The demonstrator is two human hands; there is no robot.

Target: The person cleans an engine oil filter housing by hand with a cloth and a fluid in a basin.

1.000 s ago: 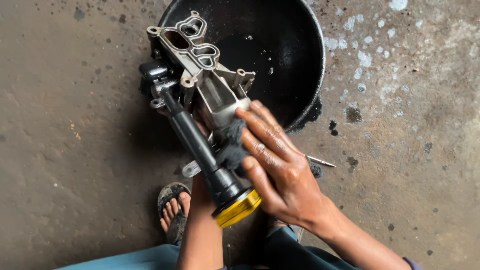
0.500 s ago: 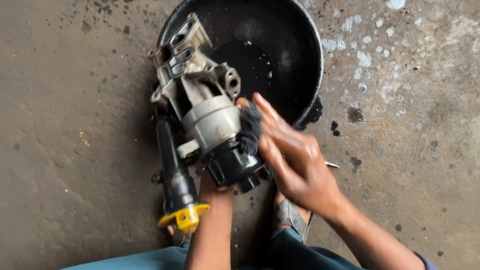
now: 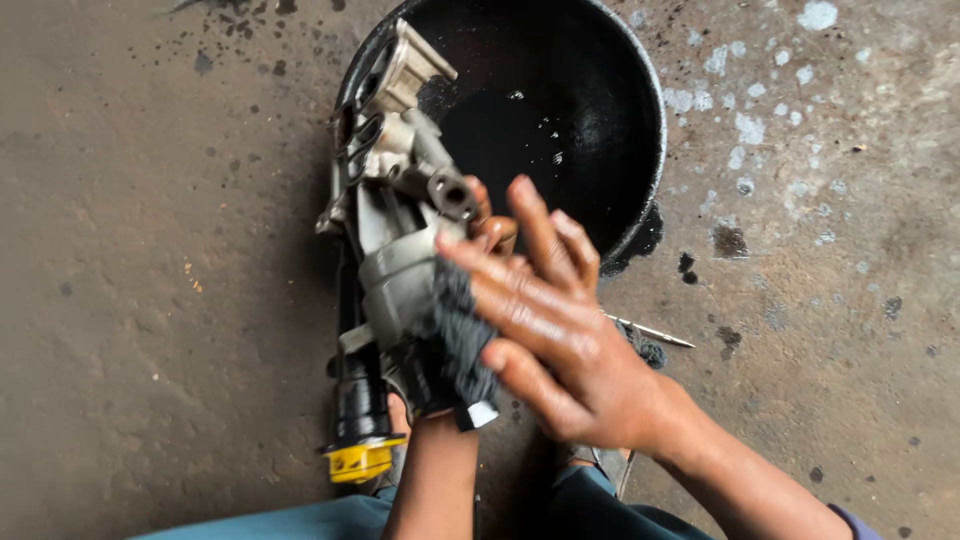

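I hold a grey metal engine part (image 3: 395, 250) in the middle of the frame, a little to the left. It is a cast housing with several openings at its top end, and this top end reaches over the left rim of a black basin (image 3: 655, 150) in the upper middle of the frame. The basin stands on a stained concrete floor (image 3: 150, 250) and has dark liquid at its bottom.

My right hand (image 3: 545, 330) lies on the right side of the part, in the centre of the frame. The fingers are spread and almost straight, not closed into a fist, and they press a dark grey cloth (image 3: 462, 340) flat against the metal. My left hand (image 3: 490, 225) is mostly hidden behind the part and the right hand. I see only some fingertips coming around the upper side of the housing, so it seems to grip the part from behind, and my left forearm comes up from the bottom edge of the frame under it.

A black tube (image 3: 360, 390) runs down the left side of the part and ends in a yellow cap (image 3: 362, 460) at the lower left. A thin metal tool (image 3: 650, 330) lies on the floor just to the right of my right hand.
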